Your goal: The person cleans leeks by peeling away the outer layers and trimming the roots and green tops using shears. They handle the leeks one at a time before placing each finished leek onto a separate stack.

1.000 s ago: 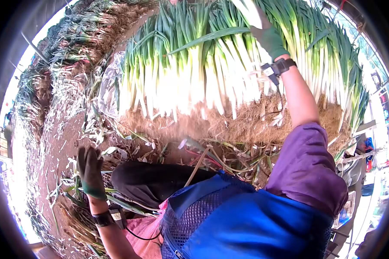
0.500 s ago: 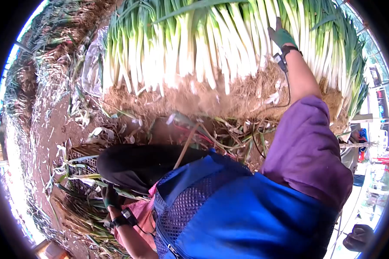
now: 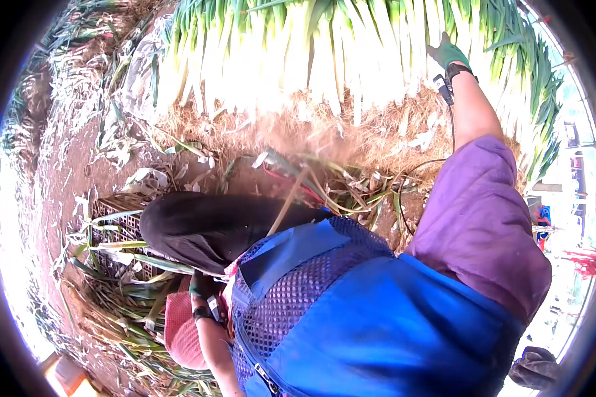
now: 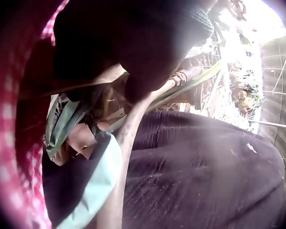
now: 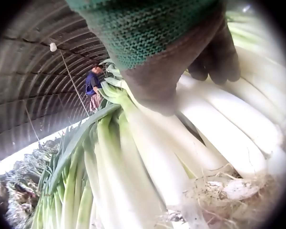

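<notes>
My gloved right hand [image 3: 449,54] reaches to the right part of a long row of leeks [image 3: 371,59], thumb spread from the fingers. In the right wrist view, the thumb and fingertips [image 5: 221,67] lie right at the white leek stems [image 5: 219,119], which end in brown roots [image 5: 229,193]. My left hand [image 3: 204,286], also gloved, is low at my lap beside pink checked cloth [image 3: 187,331]. The left wrist view shows it dark, close to a curved tan stick [image 4: 131,129]; I cannot tell whether it grips anything.
A plastic crate [image 3: 116,225] stands left of my black-trousered knee [image 3: 185,225]. Leaf trimmings [image 3: 139,324] pile up near it, and more scraps litter the ground. Another heap of leeks [image 3: 53,73] runs along the far left. A person [image 5: 93,88] stands farther off.
My left hand has come from out beside the knee in to my lap. My right hand, which held a leek at the row's top, has let go and moved right and nearer the roots.
</notes>
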Demonstrator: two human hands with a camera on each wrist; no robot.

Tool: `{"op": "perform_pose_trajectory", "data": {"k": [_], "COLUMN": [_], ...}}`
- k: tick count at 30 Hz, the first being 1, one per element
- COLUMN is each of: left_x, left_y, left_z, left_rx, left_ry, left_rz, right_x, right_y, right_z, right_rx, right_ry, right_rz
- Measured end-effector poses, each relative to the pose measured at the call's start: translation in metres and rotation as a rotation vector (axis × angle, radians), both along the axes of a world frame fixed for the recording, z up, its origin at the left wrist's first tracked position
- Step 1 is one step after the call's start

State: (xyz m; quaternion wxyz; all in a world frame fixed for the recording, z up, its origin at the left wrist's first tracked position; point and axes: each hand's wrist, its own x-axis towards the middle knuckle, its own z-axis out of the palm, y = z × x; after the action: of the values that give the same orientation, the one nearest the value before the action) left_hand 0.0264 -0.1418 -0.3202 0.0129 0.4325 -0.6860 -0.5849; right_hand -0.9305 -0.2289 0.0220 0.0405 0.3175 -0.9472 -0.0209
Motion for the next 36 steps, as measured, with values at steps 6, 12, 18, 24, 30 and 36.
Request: {"op": "perform_pose_trajectory", "data": {"k": [6, 12, 18, 24, 30, 36], "left_x": [-0.022, -0.027, -0.023, -0.014, -0.018, -0.026], "left_y": [-0.002, -0.009, -0.003, 0.0, 0.004, 0.005], "left_z": [0.024, 0.04, 0.029, 0.016, 0.023, 0.035], "left_rx": [0.889, 0.963, 0.94, 0.849, 0.843, 0.861], "left_ry": [0.618, 0.566, 0.611, 0.57, 0.591, 0.688], "left_rz": [1.108, 1.182, 1.09, 0.985, 0.978, 0.914], "right_x": [0.104, 0.206, 0.228, 0.225, 0.235, 0.253], "right_y": [0.015, 0.068, 0.097, 0.071, 0.039, -0.039], "right_z": [0.013, -0.072, -0.137, -0.203, -0.207, -0.15], "right_rx": [-0.249, 0.755, 0.352, 0.416, 0.316, 0.524], "right_ry": [-0.081, -0.119, -0.61, -0.453, -0.52, -0.273], "right_rz": [-0.034, 0.615, 0.301, 0.352, 0.424, 0.295]}}
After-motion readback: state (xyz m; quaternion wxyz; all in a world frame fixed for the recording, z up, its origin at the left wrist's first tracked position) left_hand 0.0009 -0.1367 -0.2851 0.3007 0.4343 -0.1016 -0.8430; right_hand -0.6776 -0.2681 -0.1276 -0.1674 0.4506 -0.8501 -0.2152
